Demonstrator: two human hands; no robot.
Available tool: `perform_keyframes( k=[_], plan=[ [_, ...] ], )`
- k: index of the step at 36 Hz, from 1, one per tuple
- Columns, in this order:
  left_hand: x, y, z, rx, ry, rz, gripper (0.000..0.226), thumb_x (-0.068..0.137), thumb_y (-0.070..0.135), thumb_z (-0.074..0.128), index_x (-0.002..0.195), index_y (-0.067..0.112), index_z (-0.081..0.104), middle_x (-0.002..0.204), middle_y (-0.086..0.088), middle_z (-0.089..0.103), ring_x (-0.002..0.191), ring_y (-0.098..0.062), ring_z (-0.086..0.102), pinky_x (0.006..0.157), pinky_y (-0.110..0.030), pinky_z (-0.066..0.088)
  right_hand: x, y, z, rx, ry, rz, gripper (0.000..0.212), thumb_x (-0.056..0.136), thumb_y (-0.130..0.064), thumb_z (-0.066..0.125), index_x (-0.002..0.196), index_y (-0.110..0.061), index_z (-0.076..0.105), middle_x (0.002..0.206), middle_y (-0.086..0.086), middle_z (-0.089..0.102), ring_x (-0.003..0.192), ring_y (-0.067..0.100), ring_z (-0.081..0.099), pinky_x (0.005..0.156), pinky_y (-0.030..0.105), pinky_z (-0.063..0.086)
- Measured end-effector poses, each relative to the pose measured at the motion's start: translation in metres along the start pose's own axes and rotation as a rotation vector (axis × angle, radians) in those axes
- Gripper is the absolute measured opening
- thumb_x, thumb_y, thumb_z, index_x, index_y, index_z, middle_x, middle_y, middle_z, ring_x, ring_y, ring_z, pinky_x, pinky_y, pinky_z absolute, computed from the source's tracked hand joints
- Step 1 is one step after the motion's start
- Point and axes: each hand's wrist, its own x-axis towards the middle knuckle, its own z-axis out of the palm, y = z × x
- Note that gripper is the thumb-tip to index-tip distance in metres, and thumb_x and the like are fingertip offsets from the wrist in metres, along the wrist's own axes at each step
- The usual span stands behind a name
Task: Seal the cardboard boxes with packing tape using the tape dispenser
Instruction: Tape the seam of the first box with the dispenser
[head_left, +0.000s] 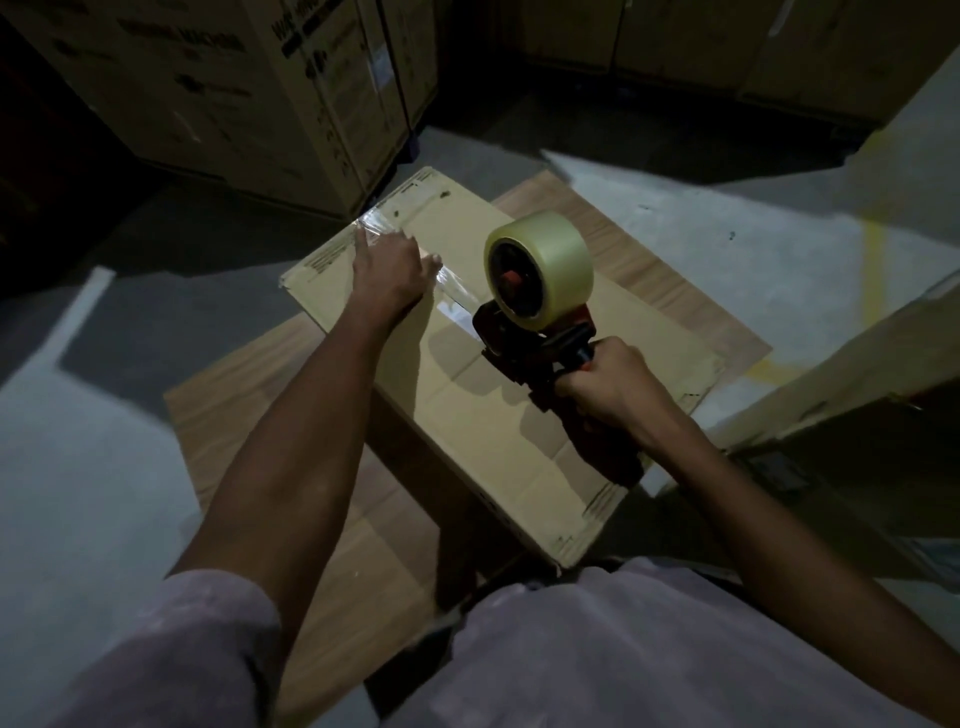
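A tan cardboard box (519, 415) lies flat-topped before me on a sheet of brown cardboard. Clear packing tape (452, 291) runs along its centre seam from the far left edge to the dispenser. My left hand (387, 275) lies flat on the taped far end, fingers straight and pressing down. My right hand (608, 384) grips the handle of a red and black tape dispenser (524, 338), whose front end meets the box top about halfway along the seam. A full roll of clear tape (540, 260) sits on the dispenser.
The brown cardboard sheet (322, 545) covers the grey concrete floor (78, 467) under the box. Large printed cartons (234, 93) stand at the back left, more cartons (727, 47) along the back. Another box's flap (857, 374) juts in at the right.
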Motion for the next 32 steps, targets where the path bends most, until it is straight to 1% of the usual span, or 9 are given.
perform_keyframes(
  k=[7,10,15,18,20,24,27,29,32],
  plan=[
    [-0.035,0.029,0.008,-0.024,-0.036,0.047,0.064,0.107,0.048,0.034,0.146,-0.002,0.042,0.153,-0.024,0.041,0.143,-0.036,0.036,0.123,-0.050,0.014,-0.003,-0.004,-0.001,-0.032,-0.007,-0.002,0.029,0.067,-0.041,0.072,0.076,-0.014,0.069,0.066,0.006,0.070,0.060,0.029,0.070,0.058,0.045,0.060],
    [-0.052,0.038,0.014,-0.121,-0.057,0.039,0.064,0.108,0.044,0.033,0.154,0.000,0.031,0.162,-0.022,0.027,0.152,-0.033,0.021,0.125,-0.050,0.011,-0.003,-0.003,-0.001,-0.076,-0.003,-0.016,0.024,0.077,-0.033,0.080,0.079,-0.010,0.070,0.070,0.008,0.072,0.063,0.029,0.071,0.058,0.043,0.059],
    [-0.056,0.045,0.016,-0.117,-0.097,-0.010,0.065,0.109,0.045,0.029,0.159,0.004,0.021,0.168,-0.016,0.014,0.157,-0.027,0.008,0.126,-0.050,0.005,-0.005,-0.002,0.000,-0.115,-0.012,-0.056,0.019,0.084,-0.026,0.072,0.074,-0.012,0.066,0.064,0.006,0.069,0.057,0.024,0.069,0.059,0.042,0.059],
    [-0.054,0.045,0.019,-0.124,-0.095,-0.020,0.066,0.108,0.045,0.030,0.160,0.005,0.021,0.169,-0.014,0.014,0.157,-0.026,0.007,0.126,-0.050,0.004,-0.008,-0.003,-0.001,-0.087,-0.022,-0.074,0.022,0.077,-0.036,0.070,0.065,-0.020,0.061,0.053,-0.005,0.065,0.045,0.011,0.063,0.050,0.030,0.050],
    [-0.053,0.044,0.020,-0.135,-0.083,-0.018,0.067,0.107,0.047,0.033,0.159,0.006,0.022,0.169,-0.013,0.015,0.157,-0.025,0.008,0.126,-0.050,0.005,-0.013,-0.007,-0.003,-0.060,-0.028,-0.073,0.030,0.060,-0.052,0.062,0.062,-0.023,0.058,0.052,-0.015,0.064,0.042,0.006,0.061,0.044,0.024,0.045],
    [-0.051,0.039,0.021,-0.158,-0.071,-0.012,0.071,0.106,0.052,0.035,0.159,0.006,0.024,0.168,-0.013,0.017,0.156,-0.024,0.011,0.126,-0.049,0.008,-0.017,-0.009,-0.005,-0.058,-0.047,-0.112,0.046,0.049,-0.065,0.056,0.068,-0.023,0.063,0.057,-0.012,0.067,0.047,0.007,0.065,0.038,0.017,0.042],
    [-0.052,0.039,0.022,-0.198,-0.067,-0.019,0.072,0.105,0.053,0.036,0.158,0.006,0.025,0.168,-0.013,0.017,0.156,-0.024,0.012,0.126,-0.048,0.007,-0.015,-0.001,-0.009,-0.145,-0.025,-0.099,0.036,0.066,-0.055,0.065,0.074,-0.020,0.065,0.062,0.001,0.068,0.050,0.015,0.066,0.047,0.030,0.052],
    [-0.052,0.039,0.022,-0.214,-0.061,-0.022,0.072,0.105,0.053,0.036,0.159,0.006,0.024,0.169,-0.013,0.016,0.156,-0.024,0.011,0.127,-0.048,0.005,-0.016,0.010,-0.010,-0.186,-0.002,-0.100,0.028,0.080,-0.046,0.071,0.073,-0.020,0.063,0.065,0.002,0.067,0.050,0.016,0.063,0.044,0.025,0.048],
    [-0.052,0.039,0.022,-0.195,-0.066,-0.018,0.073,0.106,0.054,0.034,0.160,0.006,0.022,0.169,-0.013,0.015,0.157,-0.024,0.009,0.126,-0.047,0.005,-0.021,0.020,-0.009,-0.200,0.032,-0.109,0.030,0.087,-0.042,0.073,0.072,-0.019,0.061,0.066,0.003,0.064,0.048,0.013,0.059,0.034,0.012,0.032]
  ],
)
